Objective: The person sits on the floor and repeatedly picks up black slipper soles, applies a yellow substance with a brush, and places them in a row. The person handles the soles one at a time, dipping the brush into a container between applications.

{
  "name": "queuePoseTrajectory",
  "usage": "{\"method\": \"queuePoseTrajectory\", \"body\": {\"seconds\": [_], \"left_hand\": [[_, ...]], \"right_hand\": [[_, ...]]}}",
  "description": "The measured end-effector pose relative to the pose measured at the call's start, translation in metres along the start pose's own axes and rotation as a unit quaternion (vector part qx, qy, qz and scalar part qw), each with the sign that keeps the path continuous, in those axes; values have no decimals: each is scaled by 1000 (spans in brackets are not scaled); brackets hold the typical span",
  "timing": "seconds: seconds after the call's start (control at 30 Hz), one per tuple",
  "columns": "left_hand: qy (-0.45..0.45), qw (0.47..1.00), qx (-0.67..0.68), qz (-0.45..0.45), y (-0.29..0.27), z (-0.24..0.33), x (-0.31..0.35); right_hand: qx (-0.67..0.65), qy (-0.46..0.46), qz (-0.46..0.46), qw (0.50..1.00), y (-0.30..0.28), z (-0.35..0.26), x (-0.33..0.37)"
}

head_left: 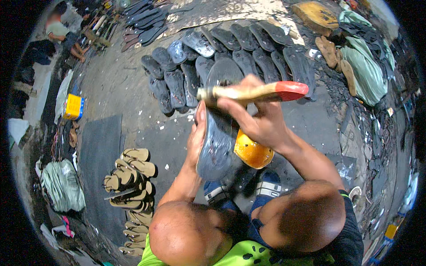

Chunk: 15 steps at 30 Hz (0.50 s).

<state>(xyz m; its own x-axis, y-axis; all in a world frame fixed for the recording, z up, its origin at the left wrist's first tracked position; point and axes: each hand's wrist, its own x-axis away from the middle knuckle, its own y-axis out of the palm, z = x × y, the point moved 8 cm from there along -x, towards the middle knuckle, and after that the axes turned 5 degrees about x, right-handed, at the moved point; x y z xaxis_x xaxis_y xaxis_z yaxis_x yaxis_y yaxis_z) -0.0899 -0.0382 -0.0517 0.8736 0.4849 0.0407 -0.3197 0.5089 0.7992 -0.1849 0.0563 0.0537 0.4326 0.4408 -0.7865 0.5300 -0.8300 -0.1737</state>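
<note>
My left hand (195, 142) grips the edge of a dark shoe sole (216, 150), held up above the floor between my knees. Its near part looks wet and glossy, while the far end is duller. In my right hand (262, 117) is a brush with a pale wooden handle and a red end (291, 90), held crosswise over the sole. The brush head is blurred, and whether it touches the sole I cannot tell. Below my right hand sits a yellow-orange bowl (254, 152), partly hidden by the sole and hand.
Rows of dark soles (246, 37) lie ahead on the floor, some shiny. Tan thong sandals (135, 168) are stacked at left beside a dark mat (100, 146). A yellow-and-blue box (74, 106), a green sack (366, 71) and a wooden block (315, 17) stand around. A person (64, 33) sits far left.
</note>
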Motion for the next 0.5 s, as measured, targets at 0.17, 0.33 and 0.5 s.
{"method": "queuePoseTrajectory", "body": {"seconds": [0.17, 0.33, 0.5], "left_hand": [[15, 993, -108, -42, 6, 12, 15], [0, 998, -59, 10, -2, 17, 12], [-7, 997, 9, 77, -16, 18, 16]], "right_hand": [[86, 188, 28, 978, -31, 57, -31], [4, 133, 69, 989, -37, 26, -10], [74, 150, 61, 984, -43, 56, -7]]}}
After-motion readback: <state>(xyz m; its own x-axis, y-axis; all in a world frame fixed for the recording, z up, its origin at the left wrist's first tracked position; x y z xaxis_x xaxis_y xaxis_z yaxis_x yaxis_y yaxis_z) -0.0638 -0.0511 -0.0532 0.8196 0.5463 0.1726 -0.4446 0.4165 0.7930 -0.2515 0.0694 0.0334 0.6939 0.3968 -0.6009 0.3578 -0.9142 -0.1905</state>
